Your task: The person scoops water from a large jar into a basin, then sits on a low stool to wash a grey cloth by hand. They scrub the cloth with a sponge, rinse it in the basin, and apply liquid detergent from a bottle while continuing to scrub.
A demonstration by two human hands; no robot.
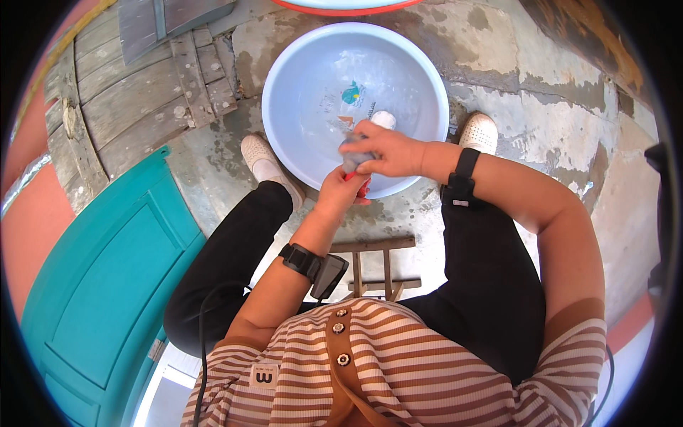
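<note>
Over the near rim of a light-blue plastic basin (299,144), my left hand (341,188) grips a small red object (364,188), mostly hidden by the fingers. Just above it, my right hand (388,149) holds a grey, blurred pad or cloth (356,152) around the upper part of that object; what it covers cannot be told. A white round thing (383,120) lies in the basin beyond my right hand. The basin's bottom bears a green whale print (351,94) and seems to have water over it.
The basin stands on a wet, stained concrete floor (555,123) between my shoes. Another basin with a red rim (347,10) is at the top edge. Weathered wooden boards (133,80) and a teal door (117,288) are on the left. A wooden stool or frame (373,245) shows below.
</note>
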